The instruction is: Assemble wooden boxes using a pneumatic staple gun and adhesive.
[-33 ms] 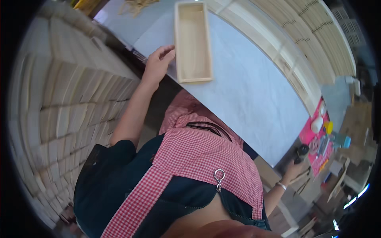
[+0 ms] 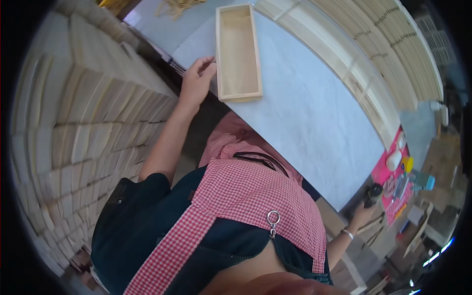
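An open, shallow wooden box (image 2: 239, 54) of pale wood lies at the far end of a whitish tabletop (image 2: 314, 123), its hollow side up. My left hand (image 2: 197, 82) is at the box's left wall, thumb and fingers apart, fingertips touching or very close to the wood. Low on the right, beyond the table's corner, my right hand (image 2: 363, 214) is wrapped round a black hand-held tool (image 2: 374, 191). Its kind is too small and dim to make out.
Stacked wooden boards (image 2: 98, 113) rise close on my left. Long wooden frames (image 2: 339, 59) line the table's far right side. A pink mat (image 2: 386, 169) with bottles, a yellow item and small things lies right. Tan strips (image 2: 177, 7) lie at the far left.
The whole view has shifted slightly. Both hands keep their places, the left at the box and the right round the black tool.
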A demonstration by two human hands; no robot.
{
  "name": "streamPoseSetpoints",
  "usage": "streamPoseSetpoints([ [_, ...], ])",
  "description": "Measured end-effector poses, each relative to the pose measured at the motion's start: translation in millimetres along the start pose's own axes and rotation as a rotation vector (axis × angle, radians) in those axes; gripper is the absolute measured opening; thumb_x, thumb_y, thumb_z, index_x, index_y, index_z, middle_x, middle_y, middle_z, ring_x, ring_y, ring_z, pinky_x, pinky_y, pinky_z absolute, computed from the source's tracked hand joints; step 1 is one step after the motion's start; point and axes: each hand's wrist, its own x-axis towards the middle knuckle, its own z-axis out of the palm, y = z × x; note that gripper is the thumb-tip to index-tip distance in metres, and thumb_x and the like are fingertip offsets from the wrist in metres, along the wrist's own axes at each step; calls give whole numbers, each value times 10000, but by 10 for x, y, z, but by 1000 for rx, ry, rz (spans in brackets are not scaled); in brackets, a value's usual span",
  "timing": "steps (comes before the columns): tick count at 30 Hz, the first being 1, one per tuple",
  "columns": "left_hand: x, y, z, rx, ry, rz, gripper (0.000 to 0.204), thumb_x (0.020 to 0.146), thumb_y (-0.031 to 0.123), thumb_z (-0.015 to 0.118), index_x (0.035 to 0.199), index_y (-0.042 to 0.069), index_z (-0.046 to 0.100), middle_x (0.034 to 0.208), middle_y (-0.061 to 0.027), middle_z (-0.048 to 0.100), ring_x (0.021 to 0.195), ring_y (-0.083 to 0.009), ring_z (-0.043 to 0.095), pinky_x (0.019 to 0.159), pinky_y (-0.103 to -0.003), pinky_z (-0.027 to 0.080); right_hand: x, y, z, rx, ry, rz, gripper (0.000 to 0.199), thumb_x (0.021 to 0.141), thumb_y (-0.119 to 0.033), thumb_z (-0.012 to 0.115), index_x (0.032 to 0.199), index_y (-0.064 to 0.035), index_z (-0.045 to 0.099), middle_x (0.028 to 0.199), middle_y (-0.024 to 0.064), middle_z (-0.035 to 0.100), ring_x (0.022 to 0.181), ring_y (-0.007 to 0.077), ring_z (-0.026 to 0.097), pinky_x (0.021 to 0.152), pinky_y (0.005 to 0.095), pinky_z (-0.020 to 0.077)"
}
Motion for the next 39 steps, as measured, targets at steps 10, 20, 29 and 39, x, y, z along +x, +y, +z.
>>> streamPoseSetpoints([
  [10, -693, 149, 151, 1210, -32, 731, 287, 854, 179, 612, 1133, 135, 663, 1080, -107, 667, 1035, -318, 584, 927, -469, 447, 49, -1357, -4, 615, 185, -434, 466, 931, -223, 656, 1300, 54, 592, 1236, 239, 647, 1120, 358, 633, 993, 401, 492],
  [20, -1228, 1272, -82, 924, 232, 1235, 372, 738, 74, 669, 1105, 102, 610, 1003, -58, 592, 944, -261, 554, 865, -391, 459, -1184, -2584, 658, 726, 155, -966, 385, 846, -204, 667, 1183, -21, 634, 1194, 152, 624, 1108, 358, 558, 955, 459, 446],
  [29, -2299, 3115, -1687, 1229, 1546, 1675, 98, 742, 133, 636, 827, 180, 623, 850, 32, 604, 788, -201, 504, 848, -372, 355, -1185, -2716, 594, 698, 74, -905, 337, 873, -214, 649, 1172, -60, 630, 1212, 99, 615, 1160, 314, 543, 993, 428, 414],
  [39, -2408, 3665, -2904, 1618, 1479, 379, 383, 677, 69, 536, 1044, 61, 645, 1038, -156, 672, 1027, -428, 591, 903, -470, 466, -1155, -2596, 577, 677, 30, -880, 326, 901, -229, 640, 1185, -70, 623, 1228, 84, 612, 1176, 290, 538, 1018, 413, 398],
])
